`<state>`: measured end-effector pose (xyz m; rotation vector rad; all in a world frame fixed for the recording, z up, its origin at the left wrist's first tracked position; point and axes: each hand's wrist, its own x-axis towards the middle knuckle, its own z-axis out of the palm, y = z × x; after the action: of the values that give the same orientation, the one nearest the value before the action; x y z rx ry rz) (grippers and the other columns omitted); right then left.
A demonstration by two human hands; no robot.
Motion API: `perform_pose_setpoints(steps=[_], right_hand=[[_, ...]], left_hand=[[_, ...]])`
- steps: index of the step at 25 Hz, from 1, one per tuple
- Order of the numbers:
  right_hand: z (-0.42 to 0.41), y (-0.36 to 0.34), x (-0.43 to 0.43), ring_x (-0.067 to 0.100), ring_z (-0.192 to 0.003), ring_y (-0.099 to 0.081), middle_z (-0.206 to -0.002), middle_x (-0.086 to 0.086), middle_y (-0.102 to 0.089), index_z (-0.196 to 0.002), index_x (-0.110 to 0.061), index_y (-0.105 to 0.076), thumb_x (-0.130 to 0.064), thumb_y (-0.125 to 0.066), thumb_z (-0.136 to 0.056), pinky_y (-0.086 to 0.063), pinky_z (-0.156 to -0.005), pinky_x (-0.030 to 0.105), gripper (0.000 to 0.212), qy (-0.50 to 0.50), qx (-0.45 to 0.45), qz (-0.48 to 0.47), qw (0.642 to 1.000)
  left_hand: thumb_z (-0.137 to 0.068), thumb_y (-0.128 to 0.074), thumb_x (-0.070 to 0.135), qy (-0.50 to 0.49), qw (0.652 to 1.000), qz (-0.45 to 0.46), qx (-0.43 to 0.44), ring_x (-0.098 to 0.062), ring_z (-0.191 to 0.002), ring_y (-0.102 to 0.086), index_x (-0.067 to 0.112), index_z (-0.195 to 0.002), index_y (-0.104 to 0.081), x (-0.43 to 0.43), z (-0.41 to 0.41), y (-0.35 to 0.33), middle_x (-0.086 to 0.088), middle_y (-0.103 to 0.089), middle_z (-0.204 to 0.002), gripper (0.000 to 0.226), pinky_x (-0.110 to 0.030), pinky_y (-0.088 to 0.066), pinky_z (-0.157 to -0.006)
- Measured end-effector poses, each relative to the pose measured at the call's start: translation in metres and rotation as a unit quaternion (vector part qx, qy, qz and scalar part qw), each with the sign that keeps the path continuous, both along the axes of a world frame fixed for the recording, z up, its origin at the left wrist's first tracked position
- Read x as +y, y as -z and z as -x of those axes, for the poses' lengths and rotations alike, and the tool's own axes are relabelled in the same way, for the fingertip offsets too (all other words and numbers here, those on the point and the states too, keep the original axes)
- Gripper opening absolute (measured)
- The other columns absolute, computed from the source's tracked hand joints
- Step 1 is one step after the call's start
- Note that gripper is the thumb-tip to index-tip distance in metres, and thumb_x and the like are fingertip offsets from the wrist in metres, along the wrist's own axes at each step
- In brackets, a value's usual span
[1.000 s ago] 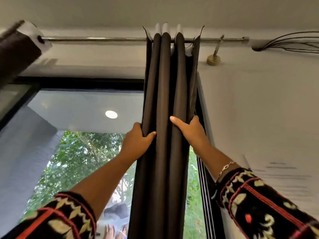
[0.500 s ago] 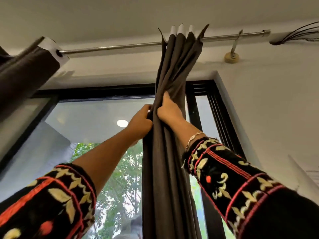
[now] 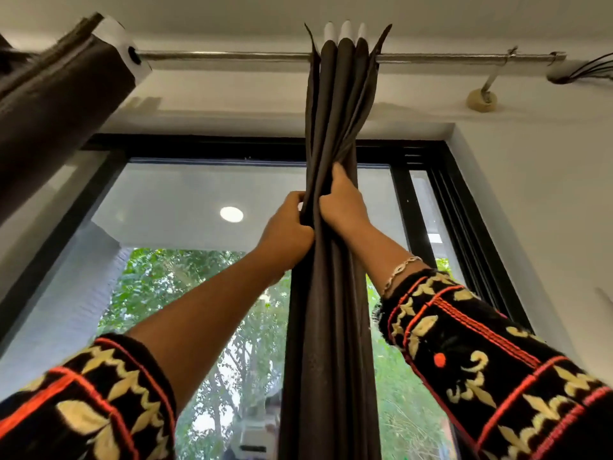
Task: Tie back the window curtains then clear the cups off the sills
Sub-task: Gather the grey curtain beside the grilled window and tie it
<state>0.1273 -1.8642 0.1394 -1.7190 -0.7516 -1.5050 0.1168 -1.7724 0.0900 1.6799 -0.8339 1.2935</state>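
Head view: left hand and right hand are both up high, fingers curled tight around the bunched dark curtain hanging from the metal rod.

The gathered curtain hangs from the curtain rod, in front of the window. Left hand sits on its left, right hand on its right. A second curtain hangs far left.
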Motion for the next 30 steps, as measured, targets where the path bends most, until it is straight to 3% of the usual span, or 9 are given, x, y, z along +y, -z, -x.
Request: perform_pose_setpoints(steps=[6, 10, 14, 17, 22, 26, 30], right_hand=[[0.009, 0.036, -0.053, 0.038, -0.109, -0.053, -0.12, 0.017, -0.056, -0.132, -0.011, -0.035, -0.012, -0.047, -0.087, -0.034, -0.076, 0.032, 0.046, 0.126, 0.033, -0.062, 0.99], [0.023, 0.067, -0.084, 0.038, -0.106, -0.054, -0.114, 0.019, -0.057, -0.134, -0.009, -0.032, -0.006, -0.051, -0.083, -0.038, -0.077, 0.031, 0.054, 0.153, 0.09, -0.059, 0.982], [0.03, 0.112, -0.102, 0.04, -0.097, -0.06, -0.096, 0.017, -0.055, -0.132, -0.008, -0.032, -0.002, -0.056, -0.079, -0.05, -0.083, 0.045, 0.059, 0.095, 0.156, -0.016, 0.983], [0.042, 0.155, -0.121, 0.034, -0.098, -0.058, -0.093, 0.014, -0.056, -0.141, -0.01, -0.024, -0.006, -0.054, -0.083, -0.042, -0.078, 0.033, 0.066, 0.11, 0.201, 0.027, 0.973], [0.048, 0.235, -0.15, 0.038, -0.104, -0.055, -0.108, 0.019, -0.055, -0.136, -0.01, -0.031, -0.012, -0.055, -0.083, -0.042, -0.079, 0.037, 0.058, 0.109, 0.264, 0.031, 0.958], [0.055, 0.302, -0.167, 0.035, -0.109, -0.052, -0.123, 0.018, -0.047, -0.137, -0.011, -0.031, -0.016, -0.056, -0.087, -0.043, -0.085, 0.036, 0.055, 0.126, 0.294, 0.053, 0.946], [0.064, 0.373, -0.19, 0.035, -0.114, -0.047, -0.126, 0.017, -0.044, -0.139, -0.01, -0.031, -0.018, -0.054, -0.09, -0.041, -0.091, 0.04, 0.055, 0.151, 0.305, 0.085, 0.936]], left_hand=[[-0.083, -0.053, -0.002, -0.072, 0.994, 0.077, -0.011, -0.02, -0.08, -0.054, 0.011, -0.125, -0.041, -0.028, -0.002, 0.041, -0.005, -0.057, -0.094, 0.045, -0.015, -0.037, -0.052], [-0.078, -0.046, -0.011, -0.101, 0.988, 0.116, 0.028, -0.023, -0.075, -0.053, 0.007, -0.118, -0.046, -0.042, 0.004, 0.09, -0.01, -0.058, -0.089, 0.044, -0.028, -0.04, -0.056], [-0.078, -0.045, -0.012, -0.179, 0.97, 0.141, 0.082, -0.025, -0.071, -0.05, 0.002, -0.106, -0.052, -0.049, 0.013, 0.14, -0.012, -0.058, -0.085, 0.032, -0.028, -0.032, -0.055], [-0.076, -0.046, -0.012, -0.215, 0.957, 0.161, 0.109, -0.036, -0.086, -0.059, 0.002, -0.107, -0.054, -0.055, 0.021, 0.178, -0.022, -0.065, -0.096, 0.035, -0.032, -0.038, -0.065], [-0.076, -0.052, -0.008, -0.243, 0.934, 0.188, 0.182, -0.037, -0.093, -0.062, 0.005, -0.099, -0.063, -0.066, 0.037, 0.249, -0.022, -0.067, -0.095, 0.029, -0.037, -0.044, -0.077], [-0.083, -0.054, 0.002, -0.274, 0.924, 0.152, 0.219, -0.038, -0.096, -0.059, 0.006, -0.111, -0.06, -0.093, 0.061, 0.316, -0.023, -0.064, -0.102, 0.029, -0.037, -0.041, -0.078], [-0.085, -0.051, 0.009, -0.332, 0.928, 0.012, 0.166, -0.04, -0.124, -0.044, 0.0, -0.115, -0.056, -0.124, 0.077, 0.399, -0.022, -0.051, -0.13, 0.031, -0.047, -0.046, -0.089]])
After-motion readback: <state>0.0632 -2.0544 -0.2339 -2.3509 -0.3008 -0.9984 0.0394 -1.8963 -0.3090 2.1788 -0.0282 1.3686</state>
